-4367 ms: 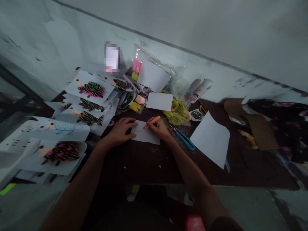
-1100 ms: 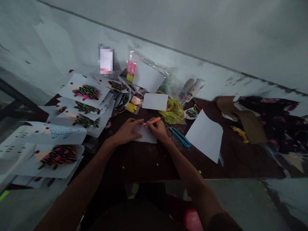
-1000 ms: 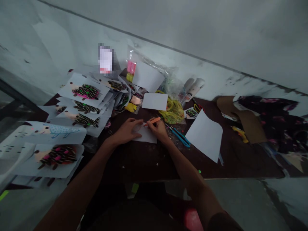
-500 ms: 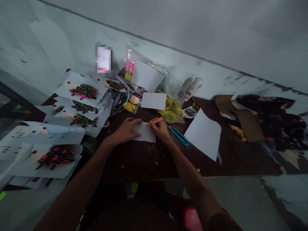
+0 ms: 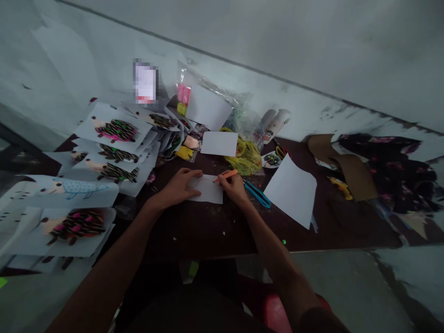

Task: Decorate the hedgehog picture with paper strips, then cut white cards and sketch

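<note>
A small white sheet of paper (image 5: 208,194) lies on the dark table, with a thin curved line drawn across its upper part. My left hand (image 5: 180,187) rests on the sheet's left side, thumb and fingers apart, pressing it flat. In my right hand (image 5: 234,188) is an orange marker (image 5: 228,175), gripped between thumb and fingers, its tip at the right part of the sheet. Just right of that hand lie blue-handled scissors (image 5: 257,194). Another white sheet (image 5: 219,144) sits behind the hands.
Stacked hedgehog pictures (image 5: 116,131) cover the table's left side. A yellow net bag (image 5: 246,159) and clear plastic bags stand at the back. To the right are a large white sheet (image 5: 293,192), brown cardboard (image 5: 359,178), a yellow tool (image 5: 342,187) and dark floral cloth (image 5: 398,171).
My right hand and the marker have moved slightly right along the paper, and the drawn line now shows longer. My left hand stays on the sheet; the whole view has shifted a little.
</note>
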{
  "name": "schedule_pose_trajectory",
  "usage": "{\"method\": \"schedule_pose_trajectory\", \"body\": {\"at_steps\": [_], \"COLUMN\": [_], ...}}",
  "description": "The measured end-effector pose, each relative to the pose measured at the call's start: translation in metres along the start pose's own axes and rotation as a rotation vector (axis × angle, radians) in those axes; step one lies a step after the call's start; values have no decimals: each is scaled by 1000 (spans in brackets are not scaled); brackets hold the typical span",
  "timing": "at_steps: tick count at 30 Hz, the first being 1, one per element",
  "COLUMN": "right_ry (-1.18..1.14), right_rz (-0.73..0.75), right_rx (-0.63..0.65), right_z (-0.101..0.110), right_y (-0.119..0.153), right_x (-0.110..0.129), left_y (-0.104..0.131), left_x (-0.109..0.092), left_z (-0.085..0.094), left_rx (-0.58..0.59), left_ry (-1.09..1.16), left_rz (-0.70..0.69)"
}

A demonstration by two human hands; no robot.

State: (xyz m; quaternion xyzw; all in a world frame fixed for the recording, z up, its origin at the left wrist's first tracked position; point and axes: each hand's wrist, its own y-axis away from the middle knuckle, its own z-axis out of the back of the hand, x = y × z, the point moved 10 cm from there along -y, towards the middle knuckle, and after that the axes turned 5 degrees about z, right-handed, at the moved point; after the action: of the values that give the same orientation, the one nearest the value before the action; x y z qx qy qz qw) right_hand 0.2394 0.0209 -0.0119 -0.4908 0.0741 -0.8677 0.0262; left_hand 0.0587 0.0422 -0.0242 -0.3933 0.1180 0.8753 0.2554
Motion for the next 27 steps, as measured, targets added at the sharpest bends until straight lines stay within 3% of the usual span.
{"method": "schedule_pose_trajectory", "body": {"at_steps": [27], "right_ry": [71], "right_rz": [-42], "right_rx": [-38], "right_z": [13], "right_y": [13], "right_x": [0], "left_y": [-1], "left_x": [6], "left_z": [-3], "left_rx": [-16], "left_ry": [6], "left_rz": [-18]}}
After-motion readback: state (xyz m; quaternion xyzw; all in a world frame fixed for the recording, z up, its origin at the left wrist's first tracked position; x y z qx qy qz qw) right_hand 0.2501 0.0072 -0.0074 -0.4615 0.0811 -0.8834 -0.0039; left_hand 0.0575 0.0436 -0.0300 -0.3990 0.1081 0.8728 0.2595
